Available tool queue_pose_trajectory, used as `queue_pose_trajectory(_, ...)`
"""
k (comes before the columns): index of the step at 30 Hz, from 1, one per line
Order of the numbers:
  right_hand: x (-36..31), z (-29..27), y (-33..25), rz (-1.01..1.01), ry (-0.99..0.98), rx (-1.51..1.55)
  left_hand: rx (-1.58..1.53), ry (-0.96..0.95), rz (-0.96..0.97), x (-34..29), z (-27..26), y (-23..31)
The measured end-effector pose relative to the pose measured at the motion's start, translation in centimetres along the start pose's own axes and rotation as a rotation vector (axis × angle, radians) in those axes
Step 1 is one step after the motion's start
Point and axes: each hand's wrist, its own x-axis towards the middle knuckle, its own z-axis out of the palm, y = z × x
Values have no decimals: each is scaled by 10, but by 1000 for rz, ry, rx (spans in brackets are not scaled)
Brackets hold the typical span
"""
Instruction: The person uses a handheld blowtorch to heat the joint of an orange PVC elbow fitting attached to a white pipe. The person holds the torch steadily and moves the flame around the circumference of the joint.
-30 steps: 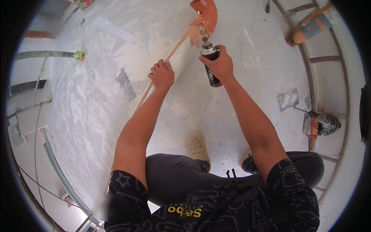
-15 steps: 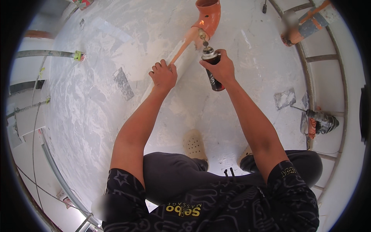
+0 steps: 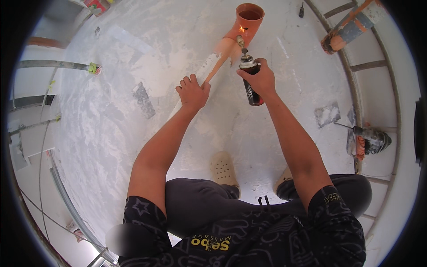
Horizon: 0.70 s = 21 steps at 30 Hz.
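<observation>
My left hand [image 3: 194,92] is closed over a long pipe [image 3: 219,65], orange along one side and smeared whitish on the other. At its far end the pipe meets an orange elbow [image 3: 235,34] whose round open mouth faces up. In my right hand [image 3: 263,80] is a gas torch, its black canister [image 3: 252,94] upright under a silvery collar. The torch's brass-coloured nozzle [image 3: 240,42] points away from me at the elbow. A small orange flame [image 3: 242,29] shows at the elbow's surface. My left palm and the pipe beneath it are hidden.
A whitish, plaster-streaked floor [image 3: 106,133] spreads around my feet. A flat grey plate [image 3: 144,100] lies to the left. On the right are a metal ladder frame [image 3: 369,66], a power drill [image 3: 371,139], a dusty plate [image 3: 327,114] and a grey-and-orange tube [image 3: 351,32].
The pipe and elbow have shifted a little to the right, and the elbow's mouth has turned further toward view. Both hands and the torch moved slightly right with them.
</observation>
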Motion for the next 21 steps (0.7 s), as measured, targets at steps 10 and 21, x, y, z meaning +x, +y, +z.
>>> queue_pose_trajectory(10, 18, 17, 48, -94, -2, 147, -75, -88, -61, -13, -7, 22)
queue_pose_trajectory(21, 58, 22, 98, -333, 205, -213, 155, -375, 14, -6, 19, 39)
